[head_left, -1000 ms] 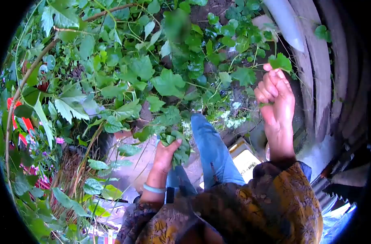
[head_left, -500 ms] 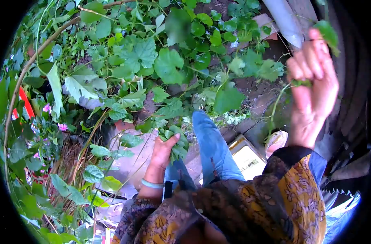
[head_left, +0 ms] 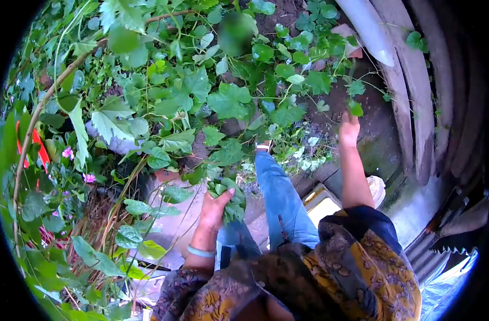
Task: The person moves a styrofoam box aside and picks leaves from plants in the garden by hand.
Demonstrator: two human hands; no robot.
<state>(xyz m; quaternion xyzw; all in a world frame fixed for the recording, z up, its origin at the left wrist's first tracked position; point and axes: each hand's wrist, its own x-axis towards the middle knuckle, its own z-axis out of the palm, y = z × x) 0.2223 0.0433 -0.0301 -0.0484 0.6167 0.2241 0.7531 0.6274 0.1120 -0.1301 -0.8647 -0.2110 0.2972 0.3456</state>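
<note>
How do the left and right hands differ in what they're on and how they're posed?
The left hand grips a bundle of green leaves; the right hand has one small leaf at its tip, grip unclear. The left hand sits close by the jeans; the right hand is stretched farther out. The left wears a pale wristband; the right shows none. Both are bare.

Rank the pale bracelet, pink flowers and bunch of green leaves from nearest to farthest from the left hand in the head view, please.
1. Bunch of green leaves: held in the left hand.
2. Pale bracelet: worn just behind that hand.
3. Pink flowers: well away, toward the view's left edge.
</note>
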